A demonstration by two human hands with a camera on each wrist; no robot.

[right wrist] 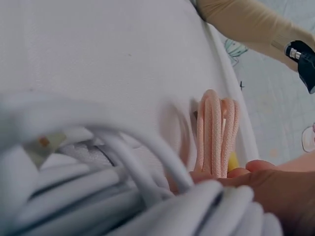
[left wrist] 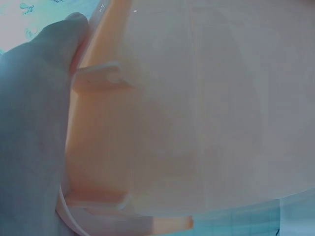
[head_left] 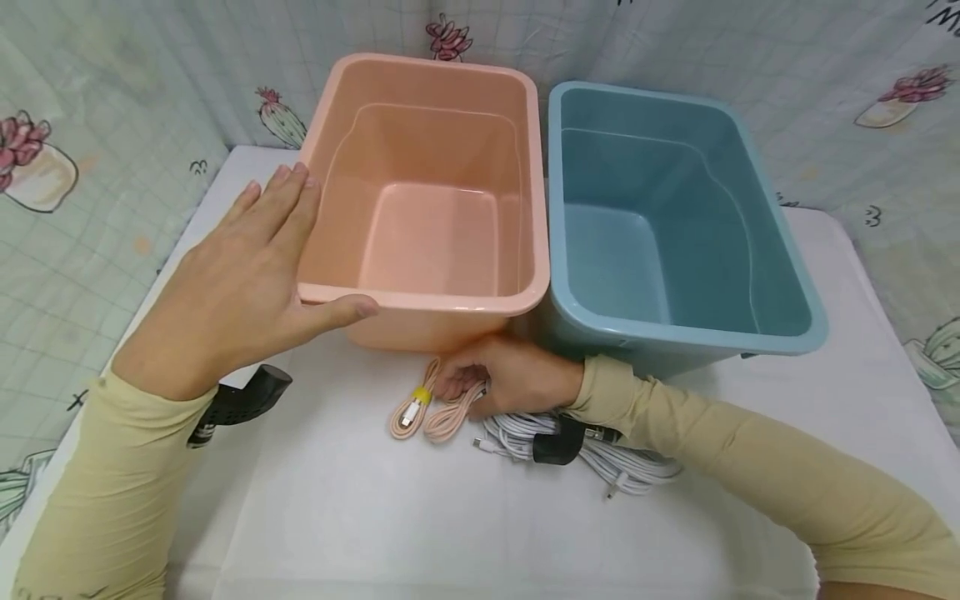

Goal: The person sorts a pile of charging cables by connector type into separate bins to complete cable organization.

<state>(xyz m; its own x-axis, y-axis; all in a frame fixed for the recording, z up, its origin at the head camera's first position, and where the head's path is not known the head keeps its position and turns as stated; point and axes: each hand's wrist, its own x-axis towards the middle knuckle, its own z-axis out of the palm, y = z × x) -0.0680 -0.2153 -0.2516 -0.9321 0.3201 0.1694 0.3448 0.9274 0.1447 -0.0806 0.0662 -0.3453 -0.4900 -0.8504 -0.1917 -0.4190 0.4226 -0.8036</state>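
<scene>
"What is each hand doing?"

"The right hand (head_left: 517,371) grips a pink braided cable coil (head_left: 448,417), fingers curled at its end toward the blue bin (head_left: 675,250). The left hand (head_left: 240,271) grips nothing; its straight fingers rest along the left rim of the pink bin (head_left: 431,242)."

"And where is that coil?"

"Around the middle of the tabletop (head_left: 360,525), just in front of the pink bin, well in from the left and right edges. I can't tell whether it is fully off the surface. A second pink coil (head_left: 408,408) with a yellow tie (head_left: 422,395) lies just beside it, on the side toward the left edge. Bundled white cables (head_left: 517,433) lie toward the right edge, partly beneath the right wrist."

"How would it handle?"

"Light and bendy, I'd judge, with the braid giving decent friction. Not fragile, though a loose pinch could let the loops spread. I'd squeeze all the strands together at mid-length, keeping fingertips off the neighbouring coil and the white strands, which could snag."
</scene>
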